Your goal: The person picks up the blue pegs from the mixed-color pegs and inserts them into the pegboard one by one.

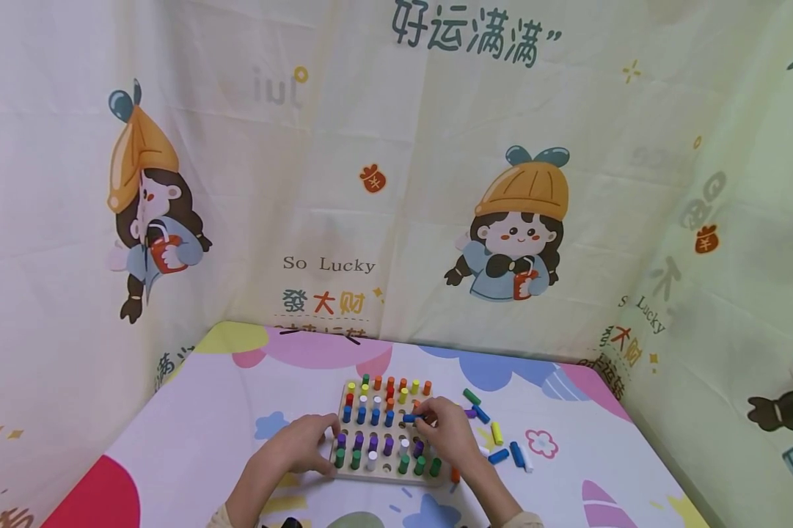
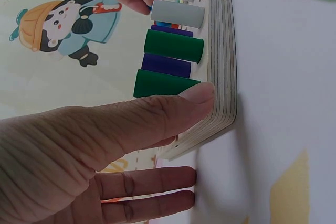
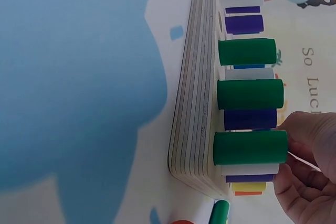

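Blue cylindrical peg, pinched in the right hand, points leftward, long axis crosswise above the pale wooden pegboard; the left hand, fingers extended, steadies the pegboard.

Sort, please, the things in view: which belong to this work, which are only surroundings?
For the work:
wooden pegboard, touched by the left hand
blue peg in the right hand
standing pegs in its holes
loose pegs beside it, probably

Only surroundings:
patterned table cover
printed wall cloth
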A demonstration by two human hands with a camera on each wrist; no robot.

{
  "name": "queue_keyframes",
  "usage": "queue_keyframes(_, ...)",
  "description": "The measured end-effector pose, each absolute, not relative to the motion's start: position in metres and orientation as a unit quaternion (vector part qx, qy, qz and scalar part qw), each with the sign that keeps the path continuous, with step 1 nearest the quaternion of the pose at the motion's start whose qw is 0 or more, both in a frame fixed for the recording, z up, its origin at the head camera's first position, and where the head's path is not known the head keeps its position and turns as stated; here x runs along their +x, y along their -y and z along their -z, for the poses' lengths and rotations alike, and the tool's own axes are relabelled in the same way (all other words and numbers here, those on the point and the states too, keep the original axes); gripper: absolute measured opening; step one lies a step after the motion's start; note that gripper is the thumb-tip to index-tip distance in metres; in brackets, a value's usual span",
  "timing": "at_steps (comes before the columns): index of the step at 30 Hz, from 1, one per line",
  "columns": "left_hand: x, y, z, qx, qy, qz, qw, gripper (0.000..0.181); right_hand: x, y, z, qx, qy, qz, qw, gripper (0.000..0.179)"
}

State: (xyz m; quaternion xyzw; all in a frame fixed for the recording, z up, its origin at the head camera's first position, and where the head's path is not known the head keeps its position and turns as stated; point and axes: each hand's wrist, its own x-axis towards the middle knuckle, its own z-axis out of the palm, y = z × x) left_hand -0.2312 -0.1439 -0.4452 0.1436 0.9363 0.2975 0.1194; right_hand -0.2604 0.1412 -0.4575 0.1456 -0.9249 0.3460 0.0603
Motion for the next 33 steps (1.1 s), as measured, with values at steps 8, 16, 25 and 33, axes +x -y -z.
queue_keyframes(8,-0.231,0.144,0.445,0.150,-0.937,-0.295,0.116,0.046,-0.261,-0.138,0.456,0.173,0.927,-0.329,0.054,0.010)
queue_keyframes(16,-0.231,0.143,0.445,0.148,-0.937,-0.293,0.116,0.046,-0.262,-0.133,0.457,0.177,0.925,-0.332,0.057,0.017)
queue_keyframes(25,-0.231,0.143,0.447,0.143,-0.936,-0.296,0.125,0.045,-0.263,-0.131,0.461,0.187,0.915,-0.348,0.077,0.016)
queue_keyframes(33,-0.233,0.143,0.447,0.146,-0.937,-0.294,0.123,0.045,-0.261,-0.130,0.462,0.195,0.912,-0.349,0.093,0.017)
